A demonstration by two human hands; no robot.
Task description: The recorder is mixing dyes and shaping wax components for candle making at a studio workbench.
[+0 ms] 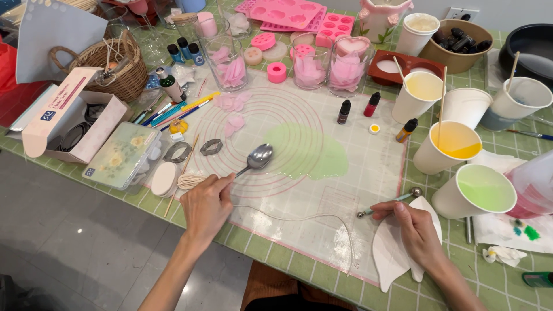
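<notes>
Left hand point(205, 206): closed on the handle of a metal spoon point(255, 159), bowl hovering at the edge of a pale green puddle point(308, 151).
Right hand point(416, 228): pinching a ball-tipped tool point(389, 201), resting on a white leaf mould point(396, 247).
Mat point(288, 201): translucent, ringed with pink circles, carrying pink petals point(233, 103) and a loose wick point(311, 217).
Cups point(455, 147): yellow and green liquid, just right of the mat.
Desk point(495, 282): green checked cloth.
</notes>
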